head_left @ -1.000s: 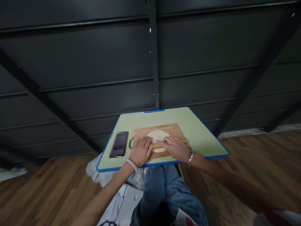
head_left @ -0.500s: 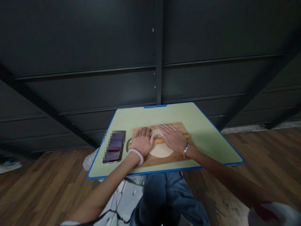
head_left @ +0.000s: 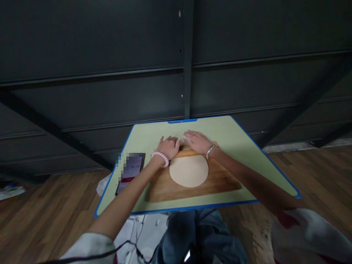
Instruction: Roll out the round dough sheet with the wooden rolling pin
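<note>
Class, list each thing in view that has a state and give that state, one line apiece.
Dough: flattened, roundish
Rolling pin: lying crosswise, partly covered by the hands
Wooden board: flat on the green table
Phone: face up, screen lit
Left hand: palm down, fingers extended
Right hand: palm down, fingers extended

Worktop [head_left: 239, 152]: pale green surface, blue edging, blue tab [head_left: 182, 121] at the middle of the far edge. Phone [head_left: 134, 168]: lies at the worktop's left side, screen lit, left part pixelated. Wall [head_left: 110, 40]: dark panels with horizontal ribs and a vertical post [head_left: 188, 66]. Floor [head_left: 41, 216]: brown, wood-plank pattern; pale item [head_left: 12, 192] at far left, unidentifiable. Below the near edge: white flat surface [head_left: 152, 234], black cable [head_left: 128, 242] across it.
</note>
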The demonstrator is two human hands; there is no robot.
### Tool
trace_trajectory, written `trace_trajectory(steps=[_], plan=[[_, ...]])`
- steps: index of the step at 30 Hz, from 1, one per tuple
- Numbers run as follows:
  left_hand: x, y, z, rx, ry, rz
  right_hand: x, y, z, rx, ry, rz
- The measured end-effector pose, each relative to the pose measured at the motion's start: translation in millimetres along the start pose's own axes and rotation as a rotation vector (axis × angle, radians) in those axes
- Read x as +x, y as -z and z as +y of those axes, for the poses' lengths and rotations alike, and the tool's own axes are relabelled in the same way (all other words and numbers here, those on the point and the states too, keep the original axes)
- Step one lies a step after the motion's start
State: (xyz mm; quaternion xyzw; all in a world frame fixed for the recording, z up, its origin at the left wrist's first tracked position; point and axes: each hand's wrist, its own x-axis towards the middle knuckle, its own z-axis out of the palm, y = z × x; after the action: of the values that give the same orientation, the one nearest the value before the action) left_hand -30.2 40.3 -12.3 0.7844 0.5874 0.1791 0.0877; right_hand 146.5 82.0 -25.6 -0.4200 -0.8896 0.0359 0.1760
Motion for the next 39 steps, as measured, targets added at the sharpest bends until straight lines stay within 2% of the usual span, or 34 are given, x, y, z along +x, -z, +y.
trace_trajectory(steps=[2, 5, 9, 13, 17, 20, 23, 29, 35, 39], plan=[[6.8, -0.6, -3.6, -0.04, 0.017, -0.006, 4.1, 3.5, 0.4, -0.013, 0.004, 0.033], [13.8, -1.5, -7.6, -0.027, 0.057, -0.016, 10.2, 8.7, 0.3, -0.031, -0.047, 0.015], [11.4, -4.9, -10.0, -0.012, 0.091, -0.006, 11.1, 7.9, 0.5, -0.053, -0.083, -0.012], [-5.1, -8.9, -6.9, 0.0, 0.082, 0.019, -6.9, 0.8, -2.8, -0.048, -0.057, -0.052], [-26.1, -6.4, 2.5, 0.159, -0.091, -0.003, -36.0, 2.2, -15.4, 0.013, 0.105, -0.097], [-39.9, -2.5, 8.6, 0.273, -0.159, -0.022, -55.2, 10.0, -30.1, 0.029, 0.171, -0.06], [-51.6, -2.1, 11.0, 0.308, -0.2, 0.023, -70.5, 16.2, -44.4, -0.013, 0.201, -0.026], [-70.0, -8.0, 12.4, 0.275, -0.205, 0.104, -90.3, 21.1, -63.7, -0.025, 0.221, 0.005], [-88.9, -4.7, 18.4, 0.224, -0.191, 0.083, -101.5, 32.2, -72.5, 0.034, 0.247, -0.022], [-104.4, -1.6, 24.9, 0.232, -0.186, 0.088, -109.8, 30.5, -71.2, 0.086, 0.268, -0.006]])
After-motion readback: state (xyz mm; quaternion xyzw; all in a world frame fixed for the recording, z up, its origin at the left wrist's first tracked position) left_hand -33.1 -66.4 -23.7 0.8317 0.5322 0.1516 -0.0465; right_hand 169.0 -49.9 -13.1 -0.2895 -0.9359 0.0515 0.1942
